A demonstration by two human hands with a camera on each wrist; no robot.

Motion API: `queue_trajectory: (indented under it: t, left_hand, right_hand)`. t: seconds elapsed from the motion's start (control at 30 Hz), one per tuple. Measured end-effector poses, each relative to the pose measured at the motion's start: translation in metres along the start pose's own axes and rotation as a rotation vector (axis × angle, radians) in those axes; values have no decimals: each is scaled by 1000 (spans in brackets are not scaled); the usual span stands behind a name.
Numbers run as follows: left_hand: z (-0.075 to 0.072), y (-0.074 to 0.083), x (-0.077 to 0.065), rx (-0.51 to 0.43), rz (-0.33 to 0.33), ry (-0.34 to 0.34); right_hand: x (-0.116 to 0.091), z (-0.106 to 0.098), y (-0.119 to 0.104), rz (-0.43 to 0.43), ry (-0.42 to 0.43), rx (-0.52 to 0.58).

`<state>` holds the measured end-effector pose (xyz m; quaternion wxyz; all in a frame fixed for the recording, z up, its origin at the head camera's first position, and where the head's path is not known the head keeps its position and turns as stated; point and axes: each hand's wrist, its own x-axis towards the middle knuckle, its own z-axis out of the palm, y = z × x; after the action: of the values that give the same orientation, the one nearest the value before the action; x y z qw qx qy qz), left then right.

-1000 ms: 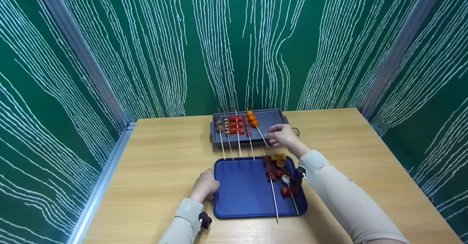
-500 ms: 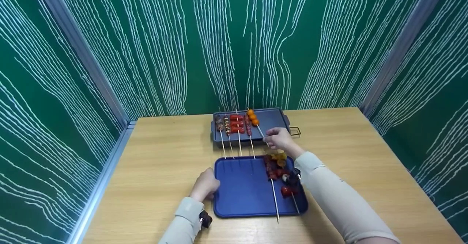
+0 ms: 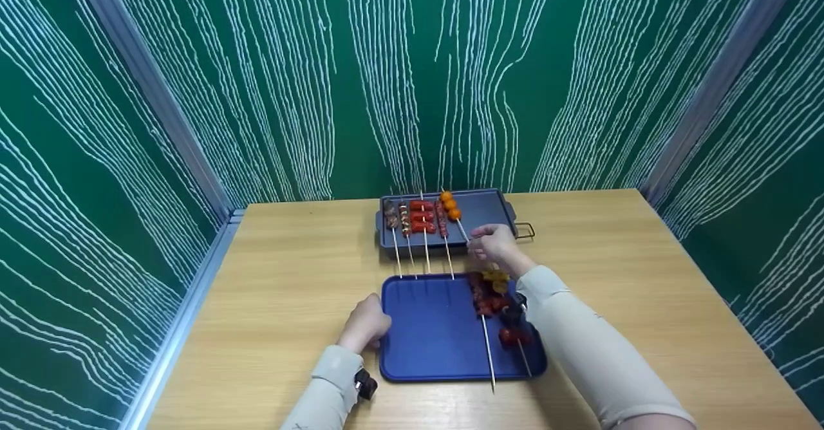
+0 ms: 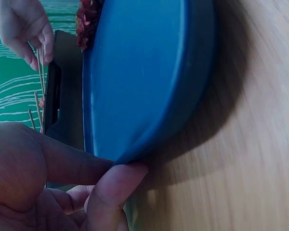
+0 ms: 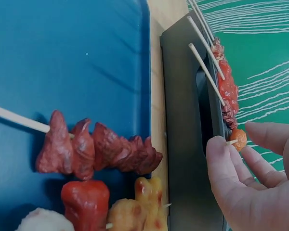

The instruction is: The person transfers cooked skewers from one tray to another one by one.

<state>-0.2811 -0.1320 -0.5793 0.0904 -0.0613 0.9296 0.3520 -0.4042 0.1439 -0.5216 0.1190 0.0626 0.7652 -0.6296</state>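
Note:
My left hand pinches the left rim of the blue tray between thumb and finger, close-up in the left wrist view. My right hand is at the front of the dark grill plate, thumb and fingers around the stick of a skewer of orange balls. In the right wrist view, the stick's tip shows beside the thumb. On the tray's right side lies a skewer of dark red meat. Beside it are a red piece, a white ball and yellow pieces, partly hidden by the right wrist in the head view.
Several skewers line the grill plate's left half, including one of red pieces, their sticks reaching toward the tray. A wire handle juts from the plate's right side. Green panels with white lines enclose the wooden table.
My right hand has come in to the end of the orange-ball skewer's stick and taken hold of it. My left hand stays on the tray's rim. The view has shifted slightly.

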Motion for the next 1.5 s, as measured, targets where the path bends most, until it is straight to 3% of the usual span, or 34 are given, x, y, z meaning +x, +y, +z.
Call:
queue_trajectory:
  t: [0.27,0.57,0.9,1.27,1.5]
  left_hand:
    - [0,1,-2,6,9,9]
    - [0,2,-2,-14,-17,-4]
    - [-2,2,-2,-21,3,-4]
    - [-1,3,3,20,-38,-16]
    - [-2,3,0,1,-27,-15]
  right_hand:
    - [6,-1,-1,29,19,-2]
    - [8,2,-3,92,-69,-10]
    - [6,4,-5,205,-147,100]
    - [9,10,0,237,-278,120]
    - [9,11,-1,225,-317,138]
